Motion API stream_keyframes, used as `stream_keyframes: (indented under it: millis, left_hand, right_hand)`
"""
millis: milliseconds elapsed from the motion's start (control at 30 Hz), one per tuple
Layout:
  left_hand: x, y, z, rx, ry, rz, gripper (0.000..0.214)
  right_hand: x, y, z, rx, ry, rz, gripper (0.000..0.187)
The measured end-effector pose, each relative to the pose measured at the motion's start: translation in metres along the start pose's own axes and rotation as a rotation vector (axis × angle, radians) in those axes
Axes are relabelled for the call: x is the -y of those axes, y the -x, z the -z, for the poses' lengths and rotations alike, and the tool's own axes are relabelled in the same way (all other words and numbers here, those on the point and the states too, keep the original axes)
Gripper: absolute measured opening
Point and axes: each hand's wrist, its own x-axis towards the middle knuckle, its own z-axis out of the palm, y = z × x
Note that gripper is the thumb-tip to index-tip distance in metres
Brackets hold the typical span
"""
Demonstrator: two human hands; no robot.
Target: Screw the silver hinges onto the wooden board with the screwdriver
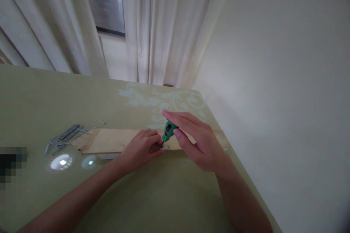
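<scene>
A pile of flat grey metal brackets (65, 136) lay near the left edge of the green table (164, 196). Next to them a long pale wooden board (115, 140) lay flat, its long side running left to right toward the table's right edge. The left hand (140, 149) sat at the board's near edge, fingers pinched on a tiny dark thing (160, 147), too small to tell. Just to its right, the right hand (198, 142) gripped a short green screwdriver (168, 131), tilted, with its tip pointing down-left at that pinch.
</scene>
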Motion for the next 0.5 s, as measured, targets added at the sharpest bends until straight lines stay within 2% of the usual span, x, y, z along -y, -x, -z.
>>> stream_keyframes:
  millis: [67,200,233,300,433,500]
  left_hand:
    - [0.001,0.001,-0.001,-0.019,-0.01,-0.003,0.012]
    - [0.001,0.003,-0.004,-0.054,-0.005,-0.004,0.012]
    - [0.001,0.003,-0.004,-0.057,-0.001,0.006,0.011]
    - [0.001,0.002,-0.005,-0.048,0.005,0.016,0.009]
    - [0.002,0.001,-0.003,-0.02,0.004,-0.021,0.013]
    - [0.002,0.001,-0.003,-0.013,-0.003,-0.019,0.015]
  right_hand:
    - [-0.004,0.001,-0.003,-0.01,0.006,0.01,0.044]
    - [-0.016,-0.002,-0.031,-0.339,0.395,0.083,0.038]
    - [-0.017,-0.003,-0.037,-0.365,0.436,0.103,0.039]
    - [-0.015,-0.007,-0.038,-0.287,0.36,0.102,0.044]
    - [-0.002,-0.008,-0.014,-0.004,0.027,-0.013,0.053]
    - [0.001,-0.007,-0.005,0.054,0.03,-0.04,0.052]
